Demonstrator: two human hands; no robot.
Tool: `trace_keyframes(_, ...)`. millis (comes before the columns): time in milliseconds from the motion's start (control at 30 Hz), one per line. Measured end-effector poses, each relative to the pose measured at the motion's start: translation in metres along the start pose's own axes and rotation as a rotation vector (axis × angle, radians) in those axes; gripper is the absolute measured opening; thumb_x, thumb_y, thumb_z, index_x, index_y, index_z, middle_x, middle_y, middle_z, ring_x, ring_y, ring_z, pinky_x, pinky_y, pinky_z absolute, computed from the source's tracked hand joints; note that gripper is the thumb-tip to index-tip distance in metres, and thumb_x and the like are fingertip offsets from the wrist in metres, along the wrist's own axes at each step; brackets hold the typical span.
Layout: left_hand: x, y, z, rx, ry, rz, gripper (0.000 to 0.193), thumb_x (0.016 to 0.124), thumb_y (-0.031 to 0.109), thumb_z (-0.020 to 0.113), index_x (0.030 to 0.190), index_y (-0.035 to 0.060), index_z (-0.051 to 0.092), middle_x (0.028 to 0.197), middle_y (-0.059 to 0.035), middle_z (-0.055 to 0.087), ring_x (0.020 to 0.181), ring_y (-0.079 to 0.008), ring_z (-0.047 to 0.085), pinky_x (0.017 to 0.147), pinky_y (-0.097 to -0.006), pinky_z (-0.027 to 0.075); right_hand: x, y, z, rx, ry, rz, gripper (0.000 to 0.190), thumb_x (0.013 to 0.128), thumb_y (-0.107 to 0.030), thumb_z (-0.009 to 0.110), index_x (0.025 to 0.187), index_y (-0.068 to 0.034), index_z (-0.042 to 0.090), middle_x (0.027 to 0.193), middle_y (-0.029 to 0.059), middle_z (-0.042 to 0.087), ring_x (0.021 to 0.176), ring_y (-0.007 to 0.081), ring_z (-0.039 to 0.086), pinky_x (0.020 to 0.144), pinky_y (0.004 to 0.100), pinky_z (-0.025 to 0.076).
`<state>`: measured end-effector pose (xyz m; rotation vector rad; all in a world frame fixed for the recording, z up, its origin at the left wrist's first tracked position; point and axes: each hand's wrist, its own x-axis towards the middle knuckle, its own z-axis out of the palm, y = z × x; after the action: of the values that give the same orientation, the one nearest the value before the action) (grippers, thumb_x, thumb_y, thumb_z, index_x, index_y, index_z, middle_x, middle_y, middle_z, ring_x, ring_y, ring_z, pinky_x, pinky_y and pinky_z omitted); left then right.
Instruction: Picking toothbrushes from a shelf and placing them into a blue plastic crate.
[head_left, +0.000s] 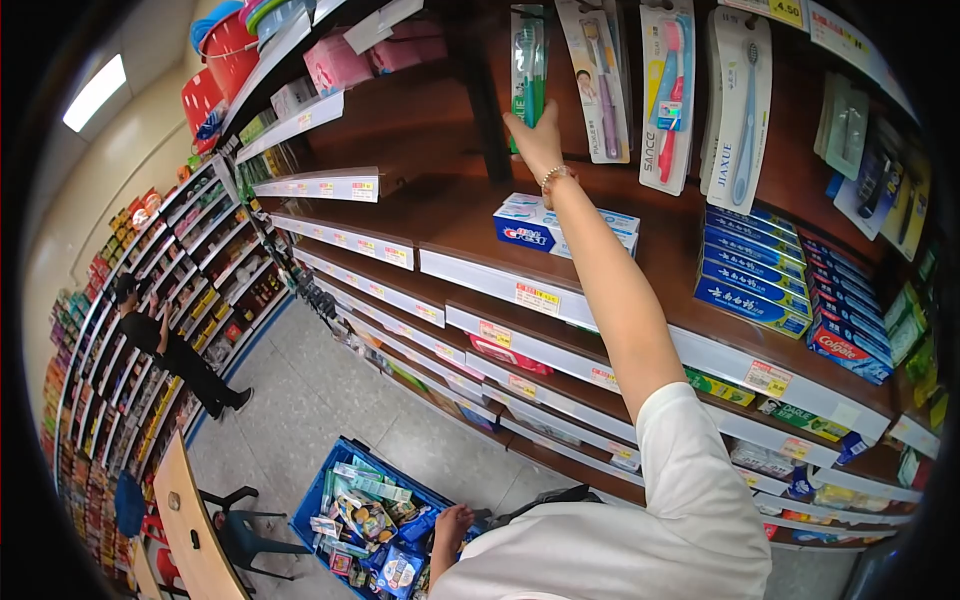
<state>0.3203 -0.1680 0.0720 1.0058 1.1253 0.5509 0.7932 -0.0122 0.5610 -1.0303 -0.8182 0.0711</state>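
My right hand (538, 139) reaches up and grips the lower part of a green packaged toothbrush (529, 71) in front of the shelf's back panel. To its right hang a purple toothbrush pack (600, 82), a pink one (670, 97) and a light blue one (742, 112). Below my right forearm a Crest toothpaste box (529, 231) lies on the brown shelf. My left hand (452, 523) is low near my body, beside a blue crate (306, 517) full of packaged goods. Its fingers are curled, and whether they hold anything cannot be made out.
Stacked toothpaste boxes (750, 300) and Colgate boxes (847, 337) sit on the shelf at right. A dark chair (259, 536) and a wooden table (187, 517) stand left of the crate. Farther off, a person in black (161, 345) faces stocked shelves.
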Motion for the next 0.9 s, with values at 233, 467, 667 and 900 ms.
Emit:
trace_keyframes(233, 0.001, -0.002, -0.004, -0.337, 0.092, -0.223, 0.018, 0.081, 0.011, 0.049, 0.093, -0.0022, 0.052, 0.081, -0.0132, 0.058, 0.074, -0.0245, 0.058, 0.065, -0.0316, 0.049, -0.005, 0.001, -0.004, -0.717, 0.287, -0.160, 0.056, 0.076, -0.027, 0.059, 0.125, -0.014, 0.036, 0.114, 0.0254, 0.038, 0.100, 0.0429, 0.045, 0.080, 0.0467, 0.041)
trace_keyframes(467, 0.005, 0.002, 0.004, -0.365, 0.025, -0.212, 0.020, 0.080, 0.010, 0.051, 0.094, -0.0045, 0.052, 0.081, -0.0155, 0.058, 0.068, -0.0233, 0.057, 0.063, -0.0315, 0.050, -0.015, -0.008, -0.003, -0.645, 0.271, -0.277, 0.053, 0.077, -0.022, 0.058, 0.124, -0.017, 0.034, 0.105, 0.0195, 0.040, 0.086, 0.0371, 0.054, 0.071, 0.0443, 0.045)
trace_keyframes(667, -0.006, 0.019, 0.014, -0.323, 0.093, -0.209, 0.022, 0.079, 0.009, 0.051, 0.094, -0.0064, 0.051, 0.081, -0.0173, 0.057, 0.063, -0.0221, 0.056, 0.060, -0.0316, 0.050, -0.021, -0.015, 0.002, -0.631, 0.280, -0.322, 0.048, 0.079, -0.019, 0.054, 0.123, -0.016, 0.034, 0.107, 0.0156, 0.040, 0.077, 0.0350, 0.058, 0.066, 0.0444, 0.048)
trace_keyframes(900, -0.005, 0.014, 0.008, -0.458, 0.018, -0.265, 0.020, 0.077, 0.005, 0.050, 0.093, -0.0076, 0.050, 0.078, -0.0163, 0.056, 0.062, -0.0214, 0.054, 0.057, -0.0305, 0.048, -0.024, -0.022, 0.004, -0.621, 0.295, -0.444, 0.045, 0.079, -0.019, 0.051, 0.121, -0.012, 0.035, 0.105, 0.0155, 0.045, 0.077, 0.0353, 0.057, 0.066, 0.0443, 0.048)
